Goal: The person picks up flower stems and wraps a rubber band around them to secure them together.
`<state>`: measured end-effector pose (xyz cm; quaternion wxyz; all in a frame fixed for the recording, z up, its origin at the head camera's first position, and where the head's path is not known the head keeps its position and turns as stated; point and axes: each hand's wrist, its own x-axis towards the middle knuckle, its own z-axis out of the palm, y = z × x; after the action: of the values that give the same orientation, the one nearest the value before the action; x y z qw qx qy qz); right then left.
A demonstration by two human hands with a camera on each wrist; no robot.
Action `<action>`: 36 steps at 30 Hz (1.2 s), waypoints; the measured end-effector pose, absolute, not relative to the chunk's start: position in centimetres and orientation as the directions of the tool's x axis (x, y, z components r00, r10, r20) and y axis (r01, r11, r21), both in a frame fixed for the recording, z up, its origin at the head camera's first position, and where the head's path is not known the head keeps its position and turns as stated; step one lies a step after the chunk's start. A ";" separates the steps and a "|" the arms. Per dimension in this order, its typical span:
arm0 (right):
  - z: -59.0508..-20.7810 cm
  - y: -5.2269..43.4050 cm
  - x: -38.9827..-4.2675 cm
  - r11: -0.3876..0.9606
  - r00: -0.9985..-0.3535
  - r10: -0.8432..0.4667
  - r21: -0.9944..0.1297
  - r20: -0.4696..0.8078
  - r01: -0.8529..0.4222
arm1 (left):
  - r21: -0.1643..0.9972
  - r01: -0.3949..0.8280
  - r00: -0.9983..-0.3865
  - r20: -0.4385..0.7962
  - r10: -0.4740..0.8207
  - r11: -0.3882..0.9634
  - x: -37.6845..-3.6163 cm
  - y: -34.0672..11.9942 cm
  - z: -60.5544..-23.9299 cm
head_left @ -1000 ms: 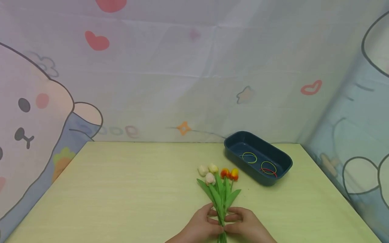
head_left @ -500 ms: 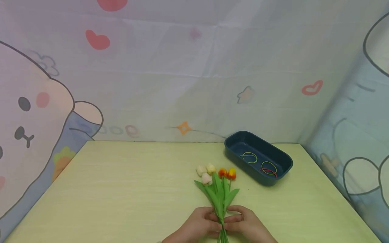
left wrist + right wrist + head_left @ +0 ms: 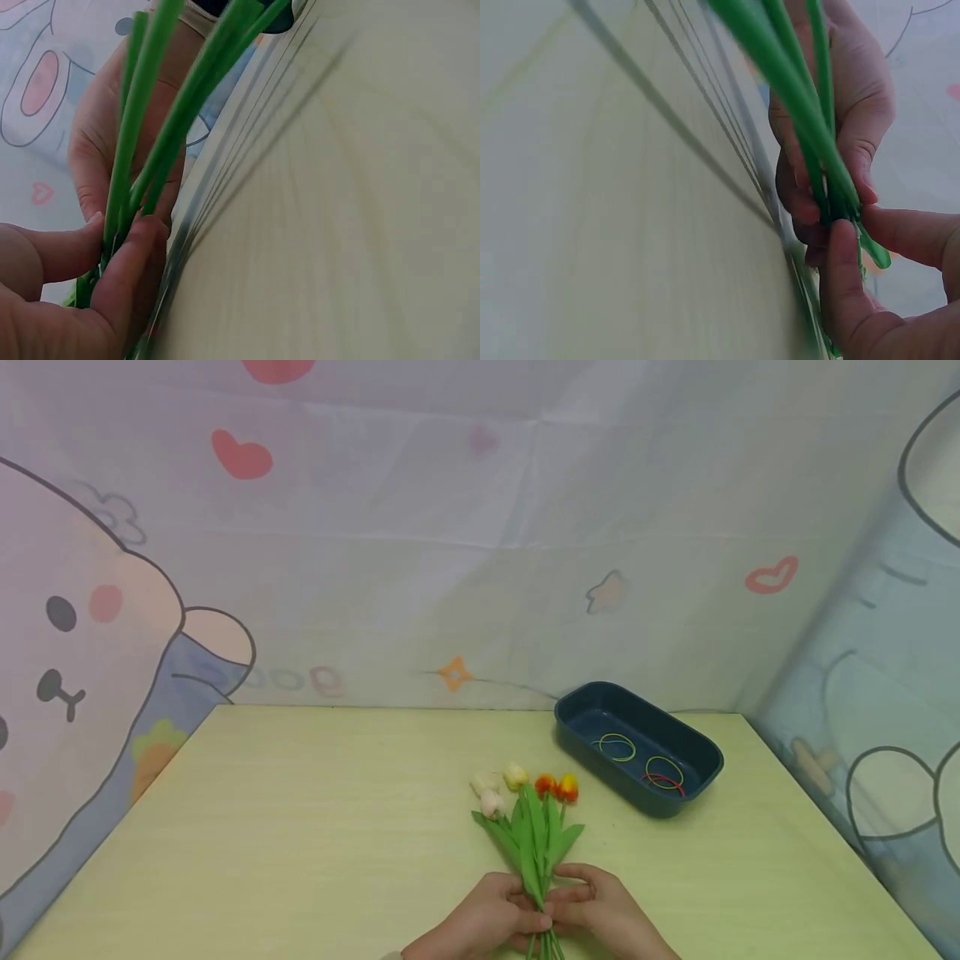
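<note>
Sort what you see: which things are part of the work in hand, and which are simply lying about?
In hand: tulip bunch, stems pinched by left hand and right hand.

Lying about: dark blue tray with rubber bands, the table, cartoon backdrop.

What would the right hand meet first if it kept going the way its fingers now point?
The right hand points inward across the tulip stems, which its fingers already pinch. Just past them is the left hand, gripping the same stems from the other side, so it would probably meet those fingers first.
</note>
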<state>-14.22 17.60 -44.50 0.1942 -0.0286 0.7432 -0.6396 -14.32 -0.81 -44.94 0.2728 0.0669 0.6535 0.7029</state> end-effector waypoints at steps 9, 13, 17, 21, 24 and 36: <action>-44.2 17.0 -14.5 0.137 -0.943 -0.274 -0.978 -0.190 0.157 | 0.975 -0.223 -0.886 -0.195 0.420 -0.019 -14.6 -1.1 -44.8; -43.8 16.7 -14.7 0.109 -0.946 -0.275 -0.984 -0.168 0.143 | 0.982 -0.187 -0.900 -0.175 0.399 0.008 -14.8 -1.2 -44.3; -43.2 16.3 -14.9 0.086 -0.955 -0.268 -0.991 -0.124 0.104 | 0.994 -0.090 -0.920 -0.107 0.377 0.063 -14.9 -1.5 -43.5; -42.4 15.9 -15.0 0.090 -0.962 -0.265 -0.995 -0.063 0.041 | 0.997 -0.020 -0.928 -0.047 0.370 0.077 -15.0 -1.8 -42.6; -41.7 15.5 -15.1 0.110 -0.965 -0.261 -0.994 -0.014 -0.015 | 0.999 -0.036 -0.925 -0.039 0.379 0.013 -15.1 -1.9 -42.1; -38.7 13.9 -15.1 0.222 -0.964 -0.216 -0.954 0.154 -0.203 | 0.975 -0.054 -0.934 0.026 0.356 -0.214 -16.1 -2.6 -40.4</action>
<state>-15.06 13.94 -38.68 0.0056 -0.1339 0.7815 -0.6093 -16.05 -2.56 -40.35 0.1334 0.1232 0.6126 0.7693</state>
